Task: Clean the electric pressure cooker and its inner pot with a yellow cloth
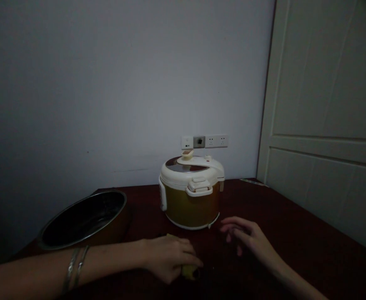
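My left hand reaches across from the left, palm down, two bangles on its wrist. Its fingers are wrapped over a yellow-green cloth, pressed on the dark red table; most of it is hidden under the palm. To the right, my right hand hovers near the table with loosely bent fingers, apart from one another, and holds nothing. Behind both hands stands an electric pressure cooker with a white lid, a side handle and a gold body. My right fingertips are close to its base without visibly touching it.
A large round pot with a dark inside sits tilted at the table's left, beyond my left forearm. Wall sockets are behind the cooker. A pale panelled door borders the right side. A thin strip lies at the table's back edge.
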`<act>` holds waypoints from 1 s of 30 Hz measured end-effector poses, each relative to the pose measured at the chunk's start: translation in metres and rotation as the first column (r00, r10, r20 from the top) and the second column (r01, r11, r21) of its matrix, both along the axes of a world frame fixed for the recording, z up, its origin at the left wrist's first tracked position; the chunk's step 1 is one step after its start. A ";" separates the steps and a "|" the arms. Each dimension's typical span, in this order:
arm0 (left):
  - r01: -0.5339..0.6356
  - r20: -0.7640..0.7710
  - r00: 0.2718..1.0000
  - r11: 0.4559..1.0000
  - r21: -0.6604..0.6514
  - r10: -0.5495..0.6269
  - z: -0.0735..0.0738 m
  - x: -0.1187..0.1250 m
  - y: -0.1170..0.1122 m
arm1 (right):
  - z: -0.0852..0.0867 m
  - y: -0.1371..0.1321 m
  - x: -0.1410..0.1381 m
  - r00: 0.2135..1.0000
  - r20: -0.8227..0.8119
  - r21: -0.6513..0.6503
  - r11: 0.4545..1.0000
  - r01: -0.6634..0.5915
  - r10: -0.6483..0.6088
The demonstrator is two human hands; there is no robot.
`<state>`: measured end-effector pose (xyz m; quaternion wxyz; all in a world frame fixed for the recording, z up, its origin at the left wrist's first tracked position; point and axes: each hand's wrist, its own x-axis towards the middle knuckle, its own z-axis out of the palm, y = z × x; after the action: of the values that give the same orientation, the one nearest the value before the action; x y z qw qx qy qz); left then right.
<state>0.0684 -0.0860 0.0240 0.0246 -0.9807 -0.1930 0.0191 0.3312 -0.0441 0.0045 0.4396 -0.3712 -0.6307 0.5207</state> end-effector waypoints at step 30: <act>-0.796 0.270 0.518 0.573 -0.196 0.812 0.196 -0.047 0.310 | 0.071 0.036 -0.054 0.927 -0.366 -0.524 0.807 -0.273 0.076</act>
<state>0.0215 0.2240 0.2202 -0.0428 -0.7688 -0.6243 -0.1318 0.2772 -0.0079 0.0750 0.3576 -0.3326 -0.3974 0.7769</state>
